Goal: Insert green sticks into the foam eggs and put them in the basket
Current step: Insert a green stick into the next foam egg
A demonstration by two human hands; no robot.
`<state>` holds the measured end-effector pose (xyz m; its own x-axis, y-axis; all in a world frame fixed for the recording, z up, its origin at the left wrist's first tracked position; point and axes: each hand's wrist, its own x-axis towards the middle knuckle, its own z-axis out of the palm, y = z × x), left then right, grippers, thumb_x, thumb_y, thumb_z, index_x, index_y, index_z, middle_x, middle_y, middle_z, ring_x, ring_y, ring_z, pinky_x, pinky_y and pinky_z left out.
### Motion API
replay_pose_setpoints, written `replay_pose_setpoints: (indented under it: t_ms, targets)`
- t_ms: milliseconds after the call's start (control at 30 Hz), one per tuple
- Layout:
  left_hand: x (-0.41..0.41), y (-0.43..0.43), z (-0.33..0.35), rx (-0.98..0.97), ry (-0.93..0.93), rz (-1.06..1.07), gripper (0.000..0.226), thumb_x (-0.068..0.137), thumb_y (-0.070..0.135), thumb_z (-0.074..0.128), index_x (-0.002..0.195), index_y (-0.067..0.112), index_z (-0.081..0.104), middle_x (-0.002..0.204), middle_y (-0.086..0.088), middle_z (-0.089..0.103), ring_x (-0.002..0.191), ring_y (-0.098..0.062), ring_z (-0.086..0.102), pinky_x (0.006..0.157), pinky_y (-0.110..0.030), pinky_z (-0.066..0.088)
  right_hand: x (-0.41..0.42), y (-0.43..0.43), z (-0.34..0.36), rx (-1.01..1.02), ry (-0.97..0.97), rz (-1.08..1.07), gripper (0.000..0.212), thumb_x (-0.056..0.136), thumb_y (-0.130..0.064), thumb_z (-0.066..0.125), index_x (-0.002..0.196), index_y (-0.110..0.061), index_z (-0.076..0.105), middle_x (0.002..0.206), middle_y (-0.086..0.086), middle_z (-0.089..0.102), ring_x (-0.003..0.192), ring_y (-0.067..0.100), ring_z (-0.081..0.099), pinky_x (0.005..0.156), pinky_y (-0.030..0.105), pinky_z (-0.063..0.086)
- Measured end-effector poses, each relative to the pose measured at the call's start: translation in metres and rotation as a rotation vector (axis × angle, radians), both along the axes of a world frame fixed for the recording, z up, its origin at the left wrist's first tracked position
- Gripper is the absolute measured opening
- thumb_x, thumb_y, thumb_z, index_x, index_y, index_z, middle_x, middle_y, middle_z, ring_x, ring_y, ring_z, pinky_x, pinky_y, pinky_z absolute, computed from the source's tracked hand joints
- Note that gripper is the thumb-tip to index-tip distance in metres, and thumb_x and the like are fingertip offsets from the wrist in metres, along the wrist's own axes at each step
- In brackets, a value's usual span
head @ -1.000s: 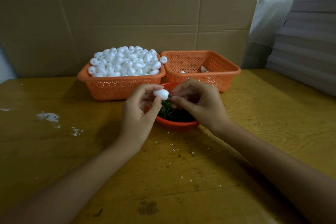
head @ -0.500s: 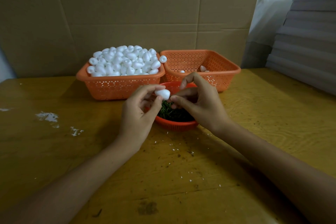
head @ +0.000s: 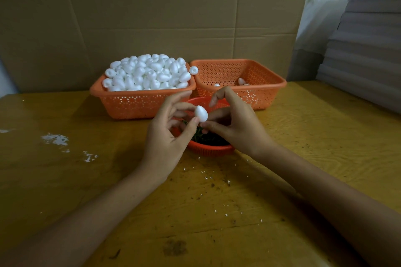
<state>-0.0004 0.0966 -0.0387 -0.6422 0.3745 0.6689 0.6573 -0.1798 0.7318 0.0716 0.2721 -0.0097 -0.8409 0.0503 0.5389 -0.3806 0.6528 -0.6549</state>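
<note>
Up high, pinched the foam egg (head: pixel 201 113) in the left hand (head: pixel 167 134); curled the right hand (head: pixel 236 128) just beside it, hold unclear.

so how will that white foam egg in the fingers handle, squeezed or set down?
Probably very light: the left hand pinches the white foam egg by fingertips. Likely crumbly: white crumbs dot the yellow table. Rounded, so apt to roll.
</note>
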Motion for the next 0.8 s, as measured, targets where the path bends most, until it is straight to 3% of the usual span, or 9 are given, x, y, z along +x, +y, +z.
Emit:
replay_pose_setpoints:
  t_ms: [333, 500, 667, 800]
  targets:
    - [0.0011, 0.0006, 0.0007, 0.016, 0.005, -0.003, 0.049, 0.096, 0.004, 0.073, 0.137, 0.023, 0.055, 0.114, 0.003, 0.073, 0.106, -0.023, 0.07, 0.084, -0.031, 0.058, 0.0011, -0.0013, 0.0016, 0.014, -0.011, -0.012, 0.042, 0.09, -0.009, 0.08, 0.114, -0.007, 0.045, 0.086, -0.003, 0.08, 0.08, 0.01, 0.077, 0.083, 0.051, 0.061]
    - [0.0008, 0.0004, -0.0001, -0.03, 0.128, -0.001, 0.026, 0.094, 0.001, 0.071, 0.118, 0.011, 0.071, 0.113, -0.002, 0.071, 0.102, -0.024, 0.067, 0.079, -0.04, 0.057, 0.0001, -0.0014, -0.0002, 0.026, 0.025, -0.057, 0.043, 0.088, -0.005, 0.081, 0.116, -0.007, 0.048, 0.088, -0.007, 0.08, 0.086, 0.01, 0.077, 0.081, 0.051, 0.059]
    - [0.0027, 0.0019, -0.0001, -0.051, 0.206, 0.0, 0.025, 0.091, 0.001, 0.071, 0.115, 0.007, 0.073, 0.112, -0.003, 0.071, 0.098, -0.023, 0.068, 0.074, -0.027, 0.054, 0.0004, -0.0022, 0.0001, 0.02, 0.065, -0.05, 0.042, 0.09, -0.013, 0.081, 0.116, -0.006, 0.049, 0.089, -0.007, 0.08, 0.086, 0.01, 0.077, 0.078, 0.045, 0.06]
    - [0.0033, 0.0012, -0.0001, -0.029, 0.154, 0.007, 0.035, 0.091, 0.005, 0.073, 0.125, 0.014, 0.068, 0.114, 0.004, 0.073, 0.098, -0.02, 0.069, 0.073, -0.029, 0.057, 0.0, -0.0017, 0.0, 0.025, 0.051, -0.052, 0.043, 0.089, -0.011, 0.081, 0.118, -0.007, 0.05, 0.092, -0.006, 0.08, 0.087, 0.014, 0.077, 0.079, 0.05, 0.06]
